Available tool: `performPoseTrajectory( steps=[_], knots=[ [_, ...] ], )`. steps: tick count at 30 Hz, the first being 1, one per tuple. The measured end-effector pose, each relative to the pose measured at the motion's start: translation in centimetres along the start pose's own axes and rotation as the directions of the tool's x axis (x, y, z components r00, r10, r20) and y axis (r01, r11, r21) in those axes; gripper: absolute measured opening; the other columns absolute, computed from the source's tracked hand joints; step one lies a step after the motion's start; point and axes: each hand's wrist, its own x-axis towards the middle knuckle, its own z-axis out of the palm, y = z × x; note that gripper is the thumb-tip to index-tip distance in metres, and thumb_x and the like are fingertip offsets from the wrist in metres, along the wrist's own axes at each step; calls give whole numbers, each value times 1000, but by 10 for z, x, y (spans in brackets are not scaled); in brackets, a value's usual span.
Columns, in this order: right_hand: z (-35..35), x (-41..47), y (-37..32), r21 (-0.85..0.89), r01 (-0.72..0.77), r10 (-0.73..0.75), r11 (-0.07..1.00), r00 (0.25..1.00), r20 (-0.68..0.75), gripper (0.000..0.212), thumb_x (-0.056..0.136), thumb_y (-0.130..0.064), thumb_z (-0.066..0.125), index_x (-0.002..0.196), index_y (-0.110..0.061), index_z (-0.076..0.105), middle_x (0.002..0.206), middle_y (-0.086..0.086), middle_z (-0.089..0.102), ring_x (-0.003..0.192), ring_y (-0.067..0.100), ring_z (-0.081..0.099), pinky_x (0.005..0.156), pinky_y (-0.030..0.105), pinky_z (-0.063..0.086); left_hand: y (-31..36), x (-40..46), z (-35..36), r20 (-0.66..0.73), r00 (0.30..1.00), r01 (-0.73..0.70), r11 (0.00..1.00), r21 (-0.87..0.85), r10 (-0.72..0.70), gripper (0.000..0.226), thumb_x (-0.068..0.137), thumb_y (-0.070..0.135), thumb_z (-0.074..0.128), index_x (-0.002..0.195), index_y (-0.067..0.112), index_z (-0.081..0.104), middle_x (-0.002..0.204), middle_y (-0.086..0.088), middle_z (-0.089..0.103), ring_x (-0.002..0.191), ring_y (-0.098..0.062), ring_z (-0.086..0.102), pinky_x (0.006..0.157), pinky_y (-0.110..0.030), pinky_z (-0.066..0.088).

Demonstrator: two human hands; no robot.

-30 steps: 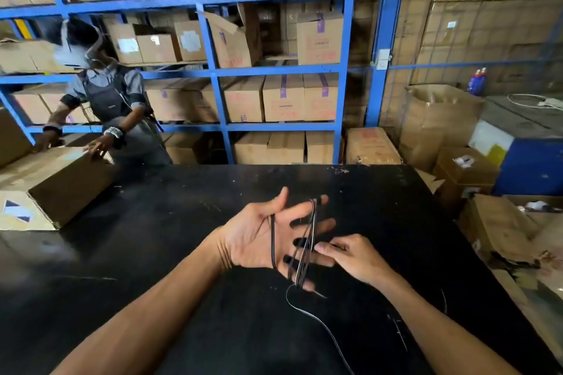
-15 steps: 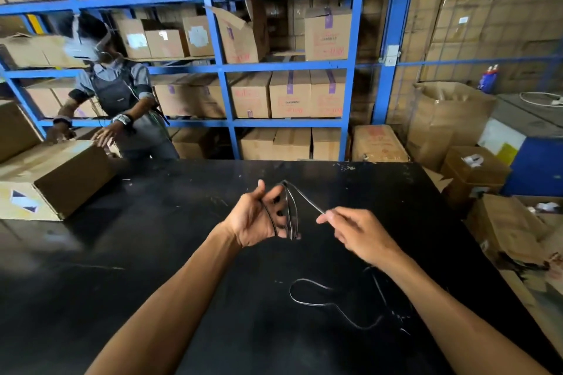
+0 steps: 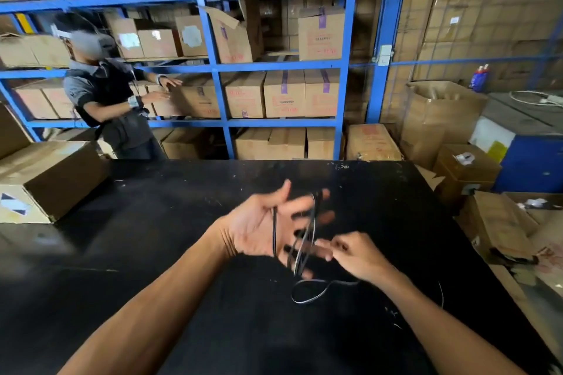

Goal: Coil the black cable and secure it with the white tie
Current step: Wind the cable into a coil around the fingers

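My left hand (image 3: 262, 224) is held palm up over the black table (image 3: 152, 222), fingers spread, with several loops of the thin black cable (image 3: 306, 240) wound around it. My right hand (image 3: 355, 253) sits just to the right of those loops, fingers pinched on the cable. A loose loop of the cable (image 3: 310, 291) lies on the table below both hands, and its tail runs off under my right wrist. I see no white tie. Both hands are motion-blurred.
A cardboard box (image 3: 45, 179) lies on the table's left end. Another person (image 3: 106, 94) stands behind it, handling boxes on the blue shelving (image 3: 213, 70). Open cartons and a blue cabinet (image 3: 530, 161) crowd the floor to the right.
My left hand has opened its fingers again and my right hand has dropped lower, bringing the cable down around the coil. The loose cable on the table has shortened. The other person turned to the shelves.
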Motion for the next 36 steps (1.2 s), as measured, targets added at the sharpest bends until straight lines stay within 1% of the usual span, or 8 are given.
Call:
performPoseTrajectory(
  steps=[4,7,10,13,18,26,30,36],
  knots=[
    [-48,25,-18,-195,73,-79,978,997,-22,63,66,-86,58,67,-25,73,55,-6,65,56,6,61,59,34,50,-33,7,-16,-98,939,338,935,105,-329,71,97,67,18,151,25,36,155,2,35,143,-50,23,106,-74,18],
    [-68,25,-38,-89,154,-158,984,986,-51,40,90,-52,64,65,-23,74,51,-4,60,50,3,57,59,30,45,-48,7,-39,-323,894,357,929,94,-310,61,93,72,30,125,29,59,127,3,47,107,-31,51,101,-65,35],
    [-61,15,-42,87,199,-191,976,977,-94,37,97,-37,60,71,-17,76,55,2,63,53,5,58,64,25,48,-47,4,-57,-572,816,70,997,-42,-81,52,88,73,42,109,30,64,100,5,49,69,-19,44,72,-38,39],
    [-33,1,-33,297,154,-143,942,988,-59,21,97,-26,62,91,-18,80,57,3,64,47,2,52,52,17,42,-31,3,-64,-707,691,-337,933,-128,153,51,94,66,35,105,27,66,103,3,56,64,-22,48,70,-40,46],
    [20,-22,-10,522,68,-110,850,993,49,21,100,-22,59,106,-29,78,60,3,59,45,9,42,43,22,32,-4,1,-57,-567,729,-582,783,-217,385,55,99,60,30,124,22,62,124,-15,60,124,-52,48,98,-79,34],
    [19,-4,1,307,4,-56,952,986,160,40,82,-66,63,76,-31,80,51,-2,49,50,8,47,54,29,37,0,-1,-17,-109,962,-268,945,-186,251,61,101,61,15,156,34,22,168,-7,3,144,-60,5,108,-79,2],
    [-19,23,-15,-118,224,-191,968,952,238,21,67,-66,72,69,-45,74,62,-11,67,60,-3,57,60,29,46,-18,-1,-4,18,996,91,995,47,-91,69,98,64,7,157,29,19,167,-7,7,143,-61,5,106,-75,11],
    [-66,46,-55,-469,435,-286,769,890,356,38,76,-65,67,90,-31,78,86,-16,71,80,1,64,71,27,55,-39,-5,-36,-191,909,392,915,93,-370,62,94,70,28,128,24,52,137,2,47,130,-40,39,111,-68,18]
  ],
)
